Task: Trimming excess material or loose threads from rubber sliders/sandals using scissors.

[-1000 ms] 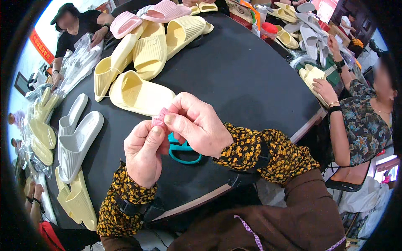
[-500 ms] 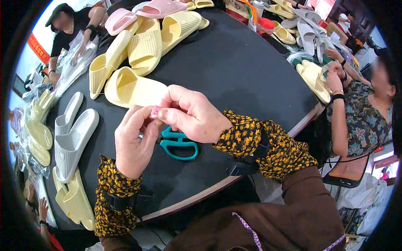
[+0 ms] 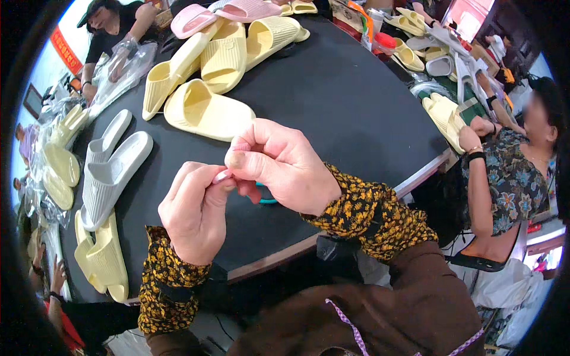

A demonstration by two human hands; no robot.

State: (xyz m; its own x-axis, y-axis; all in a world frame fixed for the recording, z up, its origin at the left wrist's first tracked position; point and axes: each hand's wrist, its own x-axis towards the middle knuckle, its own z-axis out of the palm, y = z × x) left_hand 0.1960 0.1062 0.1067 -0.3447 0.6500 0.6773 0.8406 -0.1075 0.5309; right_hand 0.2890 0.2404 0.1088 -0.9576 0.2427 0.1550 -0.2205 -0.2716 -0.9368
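Observation:
In front of me, over the black table, both my hands meet with thumbs and fingers pinched. My left hand (image 3: 193, 210) grips a small pale pink piece (image 3: 221, 176), too small for me to tell its kind. Against that piece sits my right hand (image 3: 282, 163), its thumb pressed to its fingers; what lies in that pinch is hidden. Under the right hand a bit of a teal handle (image 3: 267, 194) shows, the rest covered. Just beyond my fingers lies a pale yellow slipper (image 3: 228, 117). A pair of light grey slippers (image 3: 113, 178) rests to the left.
More yellow slippers (image 3: 224, 59) and pink ones (image 3: 193, 21) pile up at the far side. At the left a yellow pair (image 3: 107, 255) lies near bagged slippers (image 3: 61, 163). A co-worker (image 3: 504, 184) handles yellow slippers (image 3: 444, 118) on the right; another person (image 3: 113, 29) handles clear plastic far left.
The view has shifted a little. My hands now cover most of the teal-handled tool. The small pink piece has turned in my fingers and shows a paler, narrower side.

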